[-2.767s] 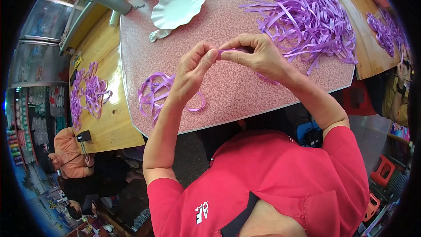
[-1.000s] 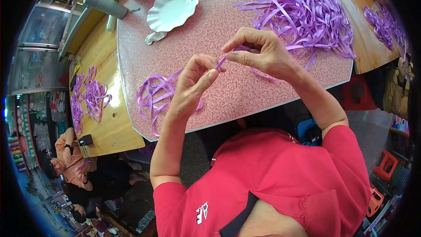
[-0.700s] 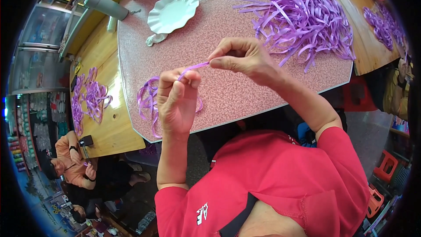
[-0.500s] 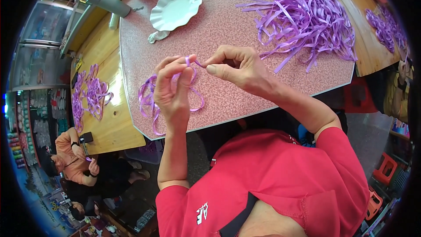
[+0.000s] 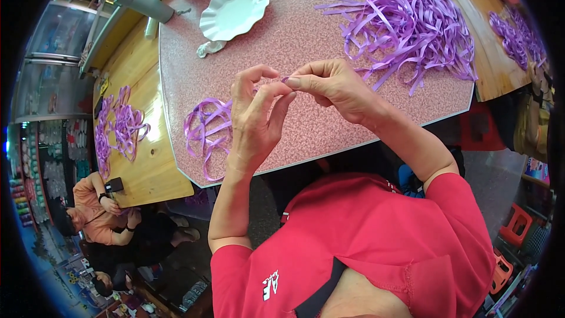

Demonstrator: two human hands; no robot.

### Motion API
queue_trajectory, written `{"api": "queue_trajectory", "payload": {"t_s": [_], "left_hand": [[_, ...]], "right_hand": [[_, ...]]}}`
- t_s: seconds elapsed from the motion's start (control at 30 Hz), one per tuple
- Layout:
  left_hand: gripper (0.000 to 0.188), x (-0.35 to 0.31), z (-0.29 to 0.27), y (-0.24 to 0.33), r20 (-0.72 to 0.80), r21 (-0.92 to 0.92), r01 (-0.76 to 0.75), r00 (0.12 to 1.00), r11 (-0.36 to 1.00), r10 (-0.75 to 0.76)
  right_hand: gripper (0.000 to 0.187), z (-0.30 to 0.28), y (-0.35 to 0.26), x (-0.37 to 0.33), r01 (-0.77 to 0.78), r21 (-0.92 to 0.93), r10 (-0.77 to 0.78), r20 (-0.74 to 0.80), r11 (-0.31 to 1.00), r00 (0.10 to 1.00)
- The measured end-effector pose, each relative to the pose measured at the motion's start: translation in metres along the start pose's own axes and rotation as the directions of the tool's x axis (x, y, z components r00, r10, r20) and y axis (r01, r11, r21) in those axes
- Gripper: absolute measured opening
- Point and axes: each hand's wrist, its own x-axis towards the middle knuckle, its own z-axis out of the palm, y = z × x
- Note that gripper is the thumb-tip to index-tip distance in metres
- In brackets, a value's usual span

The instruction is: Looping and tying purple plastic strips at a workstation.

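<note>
Main risk, judged: the narrow, shiny purple ribbon (image 5: 285, 80) slips out of the fingertips, since it looks smooth and only a tiny bit sits in the pinch; it could also twist or tighten unevenly if the two hands pull out of line; fingers crowd the spot, so a fold could get trapped or a loop missed; slack may snag on the loose, looped purple ribbon bunch (image 5: 207, 121) by the left wrist, if the two are joined, which I can't tell.

Ribbon location: between both hands, raised over the pink speckled tabletop (image 5: 306, 38), short of the large tangled purple ribbon heap (image 5: 421, 29) on the right and nearer the person than the white scalloped dish (image 5: 234, 13).

Pose: right hand (image 5: 338, 91) comes in from the right, forearm slanting up-left, thumb and index closed in a tight pinch on the ribbon, other fingers curled under; left hand (image 5: 254, 115) on a near-upright forearm, partly open, fingers bent and spread toward the right fingertips, thumb reaching the same spot; whether it grips ribbon, can't tell; fingertips of both hands meet or nearly meet, contact unclear.
</note>
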Motion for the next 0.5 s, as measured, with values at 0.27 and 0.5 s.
{"api": "queue_trajectory", "payload": {"t_s": [0.27, 0.5], "left_hand": [[0.011, -0.012, 0.025, 0.004, 0.012, -0.731, 0.281, 0.917, 0.622, -0.399], [0.01, -0.003, 0.025, 0.013, -0.077, -0.742, 0.231, 0.903, 0.629, -0.422]], "right_hand": [[0.016, 0.005, 0.012, -0.001, 0.112, 0.284, -0.12, 0.011, 0.952, 0.993], [0.015, 0.008, 0.012, -0.002, 0.322, -0.095, -0.32, 0.031, 0.942, 0.947]]}}
